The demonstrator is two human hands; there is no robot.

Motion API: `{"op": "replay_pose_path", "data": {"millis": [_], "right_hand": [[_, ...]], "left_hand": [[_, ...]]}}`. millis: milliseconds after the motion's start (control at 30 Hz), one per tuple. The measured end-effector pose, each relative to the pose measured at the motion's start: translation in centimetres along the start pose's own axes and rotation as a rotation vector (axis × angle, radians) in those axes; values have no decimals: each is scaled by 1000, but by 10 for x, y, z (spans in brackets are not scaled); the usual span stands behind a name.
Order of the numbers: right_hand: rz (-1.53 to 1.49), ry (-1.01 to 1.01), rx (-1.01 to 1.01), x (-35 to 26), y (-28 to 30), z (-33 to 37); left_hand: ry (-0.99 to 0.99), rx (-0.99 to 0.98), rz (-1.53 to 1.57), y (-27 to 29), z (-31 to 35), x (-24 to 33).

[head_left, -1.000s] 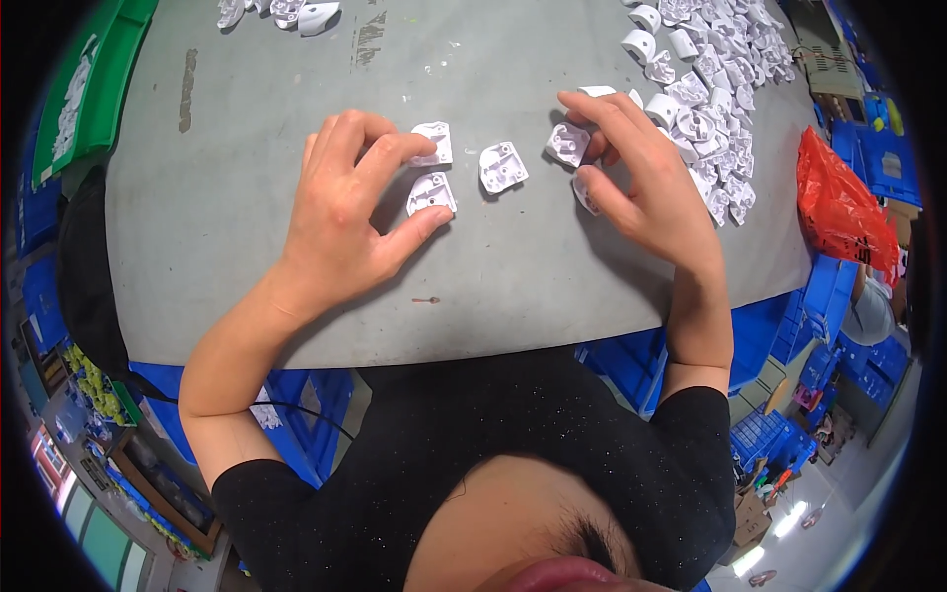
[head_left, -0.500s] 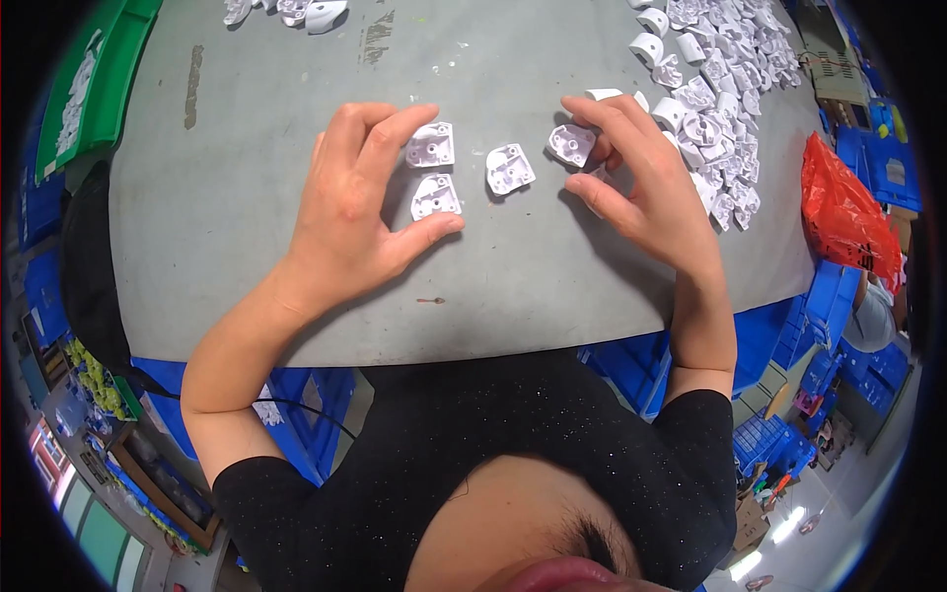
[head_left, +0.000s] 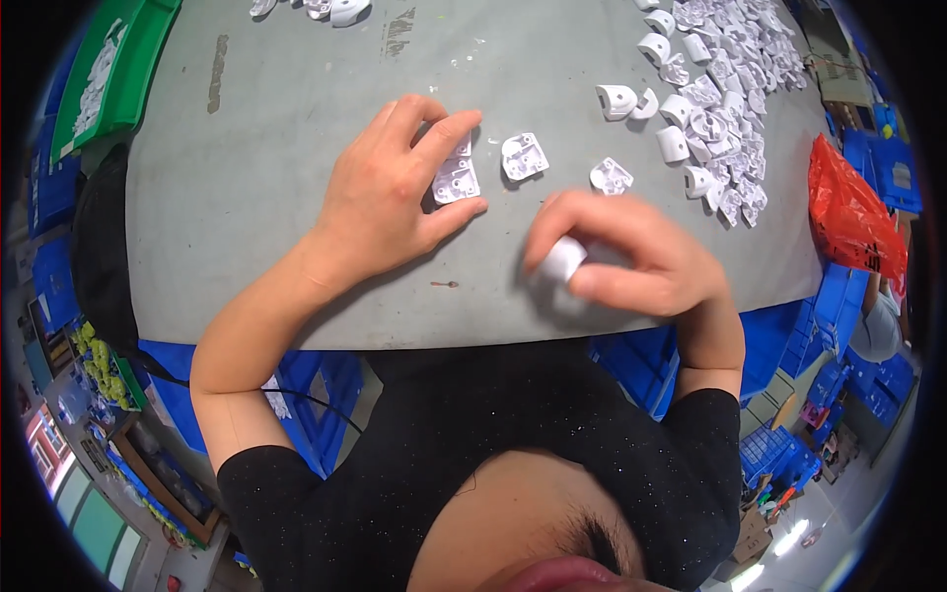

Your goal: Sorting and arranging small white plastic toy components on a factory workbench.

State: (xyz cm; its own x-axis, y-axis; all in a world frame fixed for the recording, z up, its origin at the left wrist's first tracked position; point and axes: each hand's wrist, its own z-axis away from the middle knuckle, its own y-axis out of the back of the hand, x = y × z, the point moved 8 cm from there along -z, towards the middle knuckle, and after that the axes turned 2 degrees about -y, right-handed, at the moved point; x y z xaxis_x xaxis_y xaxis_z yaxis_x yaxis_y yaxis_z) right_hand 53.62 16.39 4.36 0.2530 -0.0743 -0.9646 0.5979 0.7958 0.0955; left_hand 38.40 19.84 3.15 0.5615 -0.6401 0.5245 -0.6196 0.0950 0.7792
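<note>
Two white moulded plastic housings (head_left: 458, 183) lie against each other on the grey table, hollow side up. My left hand (head_left: 390, 183) is closed round them, thumb at the near end and fingers at the far end, partly covering the farther one. My right hand (head_left: 631, 257) is raised near the table's front, slightly blurred, pinching a white plastic piece (head_left: 565, 259) with a smooth rounded side between thumb and fingers. A similar open housing (head_left: 524, 156) rests between the hands. Another small white housing (head_left: 612, 177) lies just beyond my right hand.
A large heap of white plastic parts (head_left: 725, 109) covers the table's right side, with a white cap (head_left: 617, 101) at its edge. A green tray (head_left: 128, 74) stands at the left. A red plastic bag (head_left: 853, 212) hangs at the right edge. Blue crates (head_left: 764, 345) are below.
My right hand has moved nearer and slightly left, with a white piece now in its pinch; the small housing it was at stays on the table. My left hand has closed more tightly round its two housings.
</note>
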Motion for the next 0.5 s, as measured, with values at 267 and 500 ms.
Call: {"op": "replay_pose_path", "data": {"millis": [267,500], "right_hand": [[-898,-196,-267,46,-78,-6],[-1549,-80,-14,52,-101,4]], "left_hand": [[-72,54,-34,6,8,16],[-416,49,44,5,23,116]]}}
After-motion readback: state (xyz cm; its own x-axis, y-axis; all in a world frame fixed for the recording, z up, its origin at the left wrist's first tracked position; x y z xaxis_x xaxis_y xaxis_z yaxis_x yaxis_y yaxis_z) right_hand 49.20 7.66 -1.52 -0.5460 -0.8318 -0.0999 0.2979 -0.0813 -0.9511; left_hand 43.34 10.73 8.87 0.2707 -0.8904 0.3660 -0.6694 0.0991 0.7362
